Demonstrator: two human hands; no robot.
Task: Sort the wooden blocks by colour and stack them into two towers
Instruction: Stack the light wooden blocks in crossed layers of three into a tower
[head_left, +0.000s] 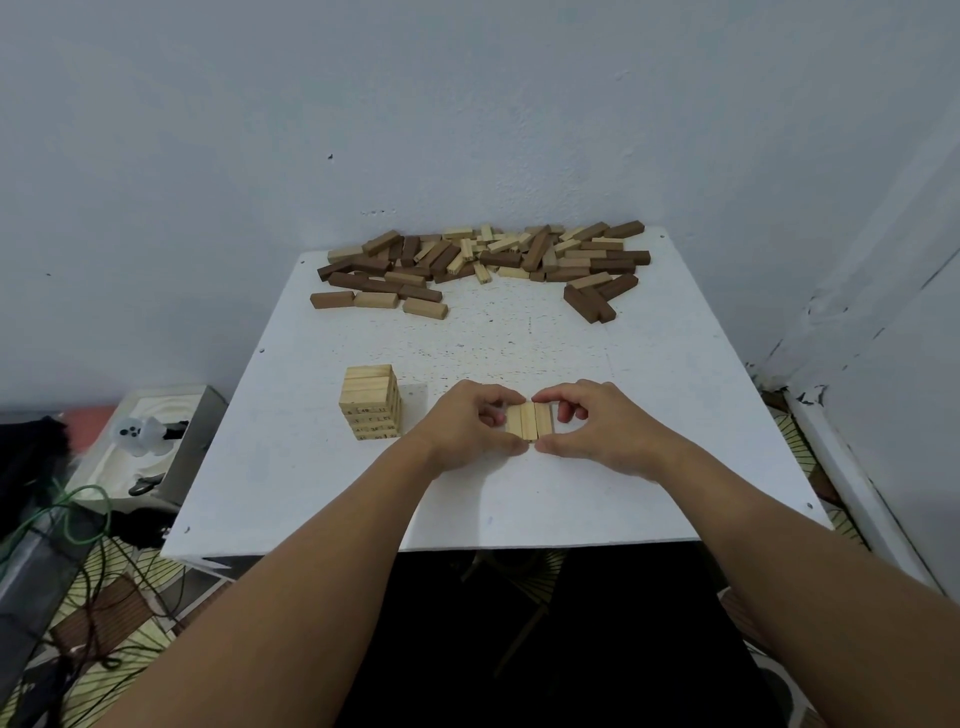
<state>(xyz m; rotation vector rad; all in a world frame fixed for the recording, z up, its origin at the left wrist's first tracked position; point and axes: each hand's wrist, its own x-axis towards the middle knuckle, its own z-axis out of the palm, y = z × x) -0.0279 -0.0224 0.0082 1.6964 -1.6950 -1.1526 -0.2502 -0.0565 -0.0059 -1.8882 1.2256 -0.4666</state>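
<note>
Blocks of pale wood, a row of three, lie near the front of the white table; squeeze them evenly so the edges align before lifting. Left hand and right hand pinch the row with curled fingers. Left of them stands the pale tower; the mixed pile lies farther back.

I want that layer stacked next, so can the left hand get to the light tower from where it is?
Probably yes. The tower stands just left of the left hand, bare table between, but both hands grip the three blocks.
</note>
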